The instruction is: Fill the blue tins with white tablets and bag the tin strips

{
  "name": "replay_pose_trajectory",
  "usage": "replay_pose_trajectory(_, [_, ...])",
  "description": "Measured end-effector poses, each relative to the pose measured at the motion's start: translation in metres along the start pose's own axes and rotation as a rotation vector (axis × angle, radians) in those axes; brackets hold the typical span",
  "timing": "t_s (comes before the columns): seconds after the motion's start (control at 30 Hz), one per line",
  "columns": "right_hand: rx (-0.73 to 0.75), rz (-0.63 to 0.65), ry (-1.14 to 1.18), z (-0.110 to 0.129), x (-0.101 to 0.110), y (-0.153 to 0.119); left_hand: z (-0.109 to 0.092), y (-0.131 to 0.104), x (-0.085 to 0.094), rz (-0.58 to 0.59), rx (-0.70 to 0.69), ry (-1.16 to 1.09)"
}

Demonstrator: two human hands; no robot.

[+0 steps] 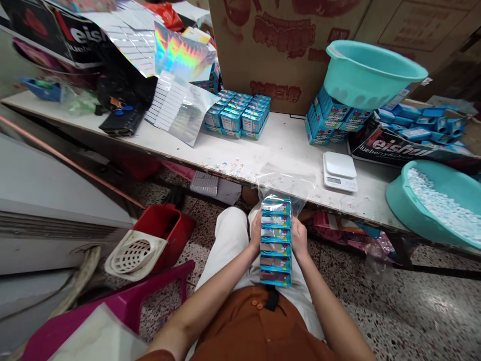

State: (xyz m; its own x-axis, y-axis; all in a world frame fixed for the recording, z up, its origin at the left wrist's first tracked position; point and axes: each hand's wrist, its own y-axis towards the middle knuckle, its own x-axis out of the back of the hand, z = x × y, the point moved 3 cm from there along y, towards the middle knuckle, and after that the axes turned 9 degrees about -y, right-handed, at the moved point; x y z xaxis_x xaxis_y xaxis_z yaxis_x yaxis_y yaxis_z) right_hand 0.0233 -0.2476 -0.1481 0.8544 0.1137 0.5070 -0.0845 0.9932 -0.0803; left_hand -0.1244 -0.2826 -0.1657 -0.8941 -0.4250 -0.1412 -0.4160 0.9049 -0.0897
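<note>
Above my lap I hold a long stack of small blue candy boxes in a row. A clear plastic bag covers its far end and spreads toward the table edge. My left hand is closed against the left side of the stack. On the right side, my right hand grips it too, fingers partly hidden behind the boxes. Past the table edge stands a block of similar blue boxes, beside silvery printed sheets.
A white digital scale sits right of centre. Farther right are a turquoise basin of white pieces, another basin atop stacked boxes, and a black carton of blue boxes. A red bucket and magenta stool stand at left.
</note>
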Motion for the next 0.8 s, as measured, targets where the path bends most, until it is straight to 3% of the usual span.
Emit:
replay_pose_trajectory(0.13, [-0.091,0.020,0.061,-0.017,0.009,-0.024,0.001,-0.024,-0.008,-0.016,0.115,-0.217])
replay_pose_trajectory(0.3, [-0.124,-0.025,0.059,-0.034,0.012,-0.025,0.004,-0.011,-0.013,0.014,0.181,-0.200])
replay_pose_trajectory(0.5, [-0.088,-0.159,-0.016,-0.045,0.021,-0.015,-0.010,0.000,-0.010,0.119,0.037,0.118])
replay_pose_trajectory(0.67, [-0.057,-0.171,-0.344,-0.041,0.026,-0.013,-0.011,0.006,-0.011,0.194,-0.047,0.544])
replay_pose_trajectory(0.8, [0.028,-0.157,-0.532,-0.040,0.027,-0.010,-0.007,0.012,-0.016,0.319,-0.070,0.760])
